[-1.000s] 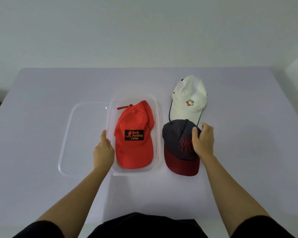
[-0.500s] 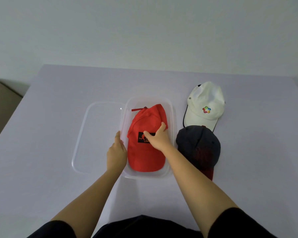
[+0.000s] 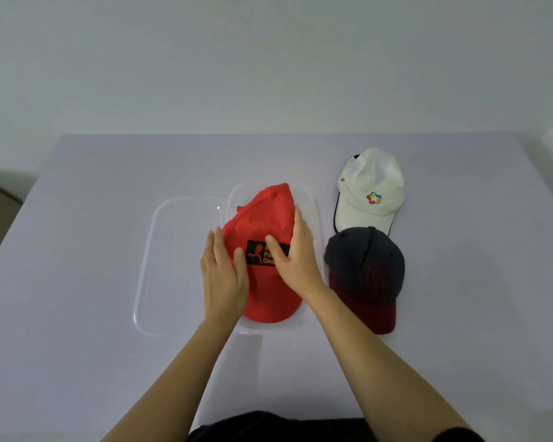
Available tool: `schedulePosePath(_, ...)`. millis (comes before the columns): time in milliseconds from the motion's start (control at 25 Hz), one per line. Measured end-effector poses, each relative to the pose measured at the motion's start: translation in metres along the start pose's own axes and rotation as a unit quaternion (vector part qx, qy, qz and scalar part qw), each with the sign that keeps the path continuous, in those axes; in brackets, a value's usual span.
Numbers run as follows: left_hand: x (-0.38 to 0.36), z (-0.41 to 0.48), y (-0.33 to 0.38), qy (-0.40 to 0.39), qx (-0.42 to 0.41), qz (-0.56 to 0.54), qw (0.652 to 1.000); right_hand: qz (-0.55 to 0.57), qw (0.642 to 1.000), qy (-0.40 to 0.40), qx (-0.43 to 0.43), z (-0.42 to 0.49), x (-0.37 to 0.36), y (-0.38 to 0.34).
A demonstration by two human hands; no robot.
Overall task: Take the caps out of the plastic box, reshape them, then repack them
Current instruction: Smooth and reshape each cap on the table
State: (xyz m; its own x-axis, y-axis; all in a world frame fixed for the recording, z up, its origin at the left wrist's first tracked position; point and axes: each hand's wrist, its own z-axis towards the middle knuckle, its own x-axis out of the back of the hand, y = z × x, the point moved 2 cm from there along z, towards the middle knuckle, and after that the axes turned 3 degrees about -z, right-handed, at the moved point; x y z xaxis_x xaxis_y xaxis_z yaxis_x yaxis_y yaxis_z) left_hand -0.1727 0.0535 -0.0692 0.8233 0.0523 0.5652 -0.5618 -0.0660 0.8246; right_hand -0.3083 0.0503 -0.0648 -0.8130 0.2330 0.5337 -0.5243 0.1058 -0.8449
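The red cap (image 3: 268, 250) lies in the plastic box (image 3: 313, 205) under both flat, open palms, left hand (image 3: 223, 275) and right hand (image 3: 296, 256); its soft, light crown likely crumples, so the stiffer brim nearest the wrists looks the better hold

table (image 3: 460, 314) right bare, lid (image 3: 179, 266) flat beside box (image 3: 313, 212)

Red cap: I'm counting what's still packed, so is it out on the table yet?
No, the red cap lies in the plastic box under both hands.
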Motion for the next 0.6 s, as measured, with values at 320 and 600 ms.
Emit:
schedulePosePath(320, -0.019, 0.012, 0.091, -0.048, -0.018, -0.160, 0.986, 0.057, 0.974, 0.215, 0.027, -0.018, 0.082, -0.023)
schedulePosePath(600, -0.118, -0.034, 0.163, -0.068, -0.099, -0.148, 0.982, -0.032, 0.950, 0.305, 0.054, -0.035, 0.195, 0.042)
